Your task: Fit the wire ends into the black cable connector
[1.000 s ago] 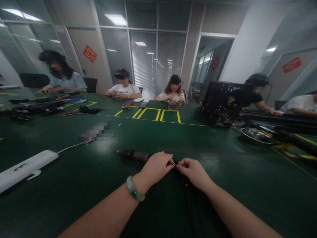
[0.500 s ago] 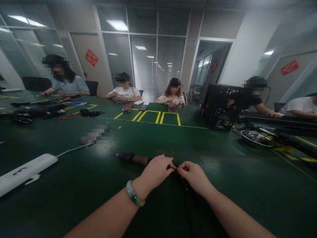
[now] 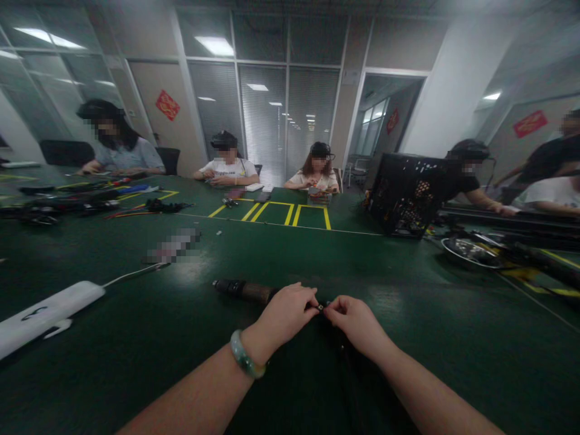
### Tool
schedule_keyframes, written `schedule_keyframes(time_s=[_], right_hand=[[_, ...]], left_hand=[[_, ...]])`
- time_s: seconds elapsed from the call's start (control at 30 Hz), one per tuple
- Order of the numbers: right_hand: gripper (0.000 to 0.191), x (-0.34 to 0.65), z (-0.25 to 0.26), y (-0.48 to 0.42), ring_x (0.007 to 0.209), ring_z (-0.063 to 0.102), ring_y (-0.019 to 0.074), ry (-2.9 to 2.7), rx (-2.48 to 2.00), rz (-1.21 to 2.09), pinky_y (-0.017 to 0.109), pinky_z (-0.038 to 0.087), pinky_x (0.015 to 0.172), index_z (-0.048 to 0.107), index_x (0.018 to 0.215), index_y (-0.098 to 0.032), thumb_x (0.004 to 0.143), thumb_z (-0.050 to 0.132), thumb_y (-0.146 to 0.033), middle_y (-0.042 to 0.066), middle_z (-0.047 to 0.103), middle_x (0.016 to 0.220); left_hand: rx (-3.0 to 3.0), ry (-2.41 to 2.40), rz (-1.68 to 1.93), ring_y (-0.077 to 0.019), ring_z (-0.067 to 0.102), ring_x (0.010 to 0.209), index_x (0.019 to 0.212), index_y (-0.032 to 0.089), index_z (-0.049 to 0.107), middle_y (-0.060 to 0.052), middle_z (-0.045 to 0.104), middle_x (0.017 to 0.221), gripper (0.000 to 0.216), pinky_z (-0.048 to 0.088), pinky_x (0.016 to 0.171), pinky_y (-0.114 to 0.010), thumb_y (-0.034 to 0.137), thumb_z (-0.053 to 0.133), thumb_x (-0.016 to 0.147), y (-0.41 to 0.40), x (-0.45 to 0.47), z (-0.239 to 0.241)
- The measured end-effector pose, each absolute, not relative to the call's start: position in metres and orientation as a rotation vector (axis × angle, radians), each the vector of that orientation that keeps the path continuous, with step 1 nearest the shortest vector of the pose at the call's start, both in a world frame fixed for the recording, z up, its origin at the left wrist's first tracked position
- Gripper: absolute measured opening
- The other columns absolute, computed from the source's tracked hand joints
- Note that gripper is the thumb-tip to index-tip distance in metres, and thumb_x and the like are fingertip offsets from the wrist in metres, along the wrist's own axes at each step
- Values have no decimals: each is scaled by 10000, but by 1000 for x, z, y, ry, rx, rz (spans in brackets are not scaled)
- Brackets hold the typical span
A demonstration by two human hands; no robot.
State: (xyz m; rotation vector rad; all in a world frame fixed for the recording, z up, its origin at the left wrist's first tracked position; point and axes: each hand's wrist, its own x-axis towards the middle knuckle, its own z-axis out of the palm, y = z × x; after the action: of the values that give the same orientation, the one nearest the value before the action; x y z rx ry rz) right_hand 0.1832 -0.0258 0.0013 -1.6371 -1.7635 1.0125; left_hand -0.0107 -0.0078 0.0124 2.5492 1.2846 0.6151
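Well to the left of the grip I have a long white plastic box [image 3: 67, 305]; its edge slants away. Just left, a black-and-brown cylindrical tool [image 3: 235, 289] points toward my left hand [image 3: 287, 311], whose fingertips are pinched on a small shiny metal piece [image 3: 321, 308]. My right hand [image 3: 356, 320] meets it from the other side; if it also clamps, I cannot tell. Beyond the grip, green tabletop [image 3: 294, 257] stretches until yellow tape lines [image 3: 290, 214]. Farther right stands a black perforated case [image 3: 394, 187]. One handwritten mark [image 3: 34, 313] on the box and some shirt lettering [image 3: 225, 171] are too unclear for reading.
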Motion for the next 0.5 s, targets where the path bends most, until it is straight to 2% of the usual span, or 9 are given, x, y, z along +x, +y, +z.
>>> schedule_keyframes(time_s=[0.5], right_hand=[[208, 180, 2, -25, 617, 587, 128, -1773, -1620, 1012, 199, 372, 494, 660, 820, -179, 852, 581, -368, -3, 656, 727]], left_hand=[[2550, 1282, 656, -208, 576, 1110, 923, 220, 660, -8, 654, 1148, 93, 349, 1075, -407, 224, 640, 832, -8, -9, 11]])
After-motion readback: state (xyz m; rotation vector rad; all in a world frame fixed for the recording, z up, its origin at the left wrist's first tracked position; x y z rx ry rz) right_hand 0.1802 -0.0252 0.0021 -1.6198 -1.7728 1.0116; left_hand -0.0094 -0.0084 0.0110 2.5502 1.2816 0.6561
